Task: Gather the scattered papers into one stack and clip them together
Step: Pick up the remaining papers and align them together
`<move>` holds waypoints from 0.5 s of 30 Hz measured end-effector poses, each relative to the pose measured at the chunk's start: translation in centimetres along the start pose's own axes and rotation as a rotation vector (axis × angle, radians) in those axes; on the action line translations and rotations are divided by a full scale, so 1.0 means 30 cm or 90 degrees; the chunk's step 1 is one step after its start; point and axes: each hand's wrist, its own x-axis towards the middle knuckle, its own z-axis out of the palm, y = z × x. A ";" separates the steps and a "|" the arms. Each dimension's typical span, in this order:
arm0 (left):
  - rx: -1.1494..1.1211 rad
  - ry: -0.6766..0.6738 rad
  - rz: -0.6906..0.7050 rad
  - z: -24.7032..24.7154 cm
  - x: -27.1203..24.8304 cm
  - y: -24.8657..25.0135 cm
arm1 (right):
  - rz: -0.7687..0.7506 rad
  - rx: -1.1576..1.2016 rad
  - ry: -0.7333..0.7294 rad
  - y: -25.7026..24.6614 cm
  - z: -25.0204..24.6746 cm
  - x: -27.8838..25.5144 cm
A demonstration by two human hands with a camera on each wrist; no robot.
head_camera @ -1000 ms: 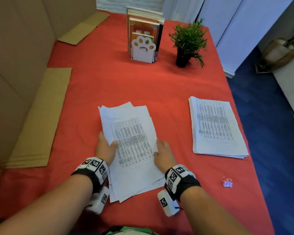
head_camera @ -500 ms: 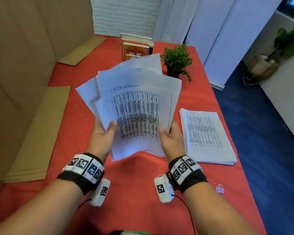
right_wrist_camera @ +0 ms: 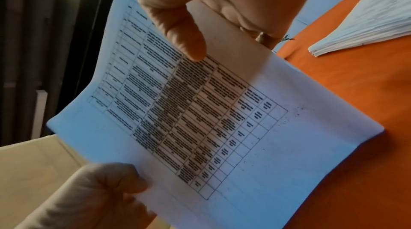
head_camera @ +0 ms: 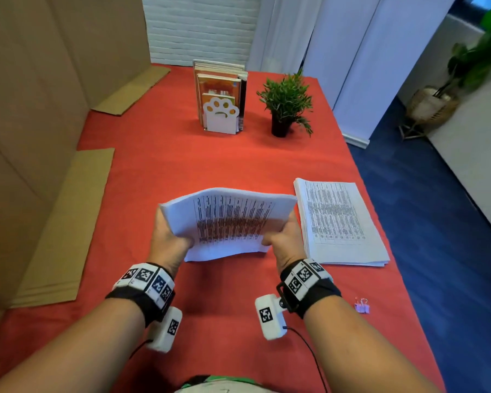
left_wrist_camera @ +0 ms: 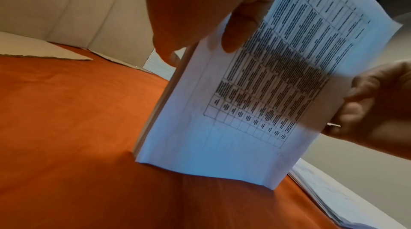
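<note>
A squared stack of printed papers (head_camera: 227, 222) stands on its lower edge on the red tablecloth (head_camera: 182, 163), tilted back. My left hand (head_camera: 169, 241) grips its left side, thumb on the front sheet. My right hand (head_camera: 285, 238) grips its right side the same way. In the left wrist view the papers (left_wrist_camera: 255, 92) touch the cloth with their bottom edge, and my left hand (left_wrist_camera: 213, 22) pinches them from above. In the right wrist view my right hand (right_wrist_camera: 195, 22) holds the papers (right_wrist_camera: 200, 118). A small pink binder clip (head_camera: 362, 306) lies on the cloth, right of my right wrist.
A second paper stack (head_camera: 339, 222) lies flat just right of the held papers. A book holder with a paw-shaped end (head_camera: 221, 103) and a potted plant (head_camera: 287, 103) stand at the far end. Cardboard sheets (head_camera: 60, 228) lie along the left, against a cardboard wall. The table's right edge drops to blue floor.
The papers lay fanned on the table, then were lifted up in both hands as a loose fan. Now they are lowered onto their bottom edge and squared into one even stack.
</note>
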 end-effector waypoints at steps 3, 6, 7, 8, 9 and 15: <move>-0.015 0.002 -0.003 0.016 0.009 -0.019 | 0.034 -0.001 0.005 0.018 0.010 0.019; -0.033 0.006 -0.008 0.036 0.017 -0.044 | 0.074 -0.040 -0.005 0.027 0.022 0.026; -0.027 0.009 -0.014 0.039 0.017 -0.050 | 0.073 -0.056 -0.017 0.034 0.022 0.029; -0.012 0.006 -0.022 0.037 0.017 -0.058 | 0.070 -0.069 -0.028 0.042 0.022 0.032; 0.009 -0.003 -0.029 0.033 0.019 -0.068 | 0.069 -0.087 -0.037 0.049 0.020 0.033; 0.116 -0.008 -0.012 0.023 0.018 -0.105 | 0.049 -0.232 -0.034 0.062 0.012 0.042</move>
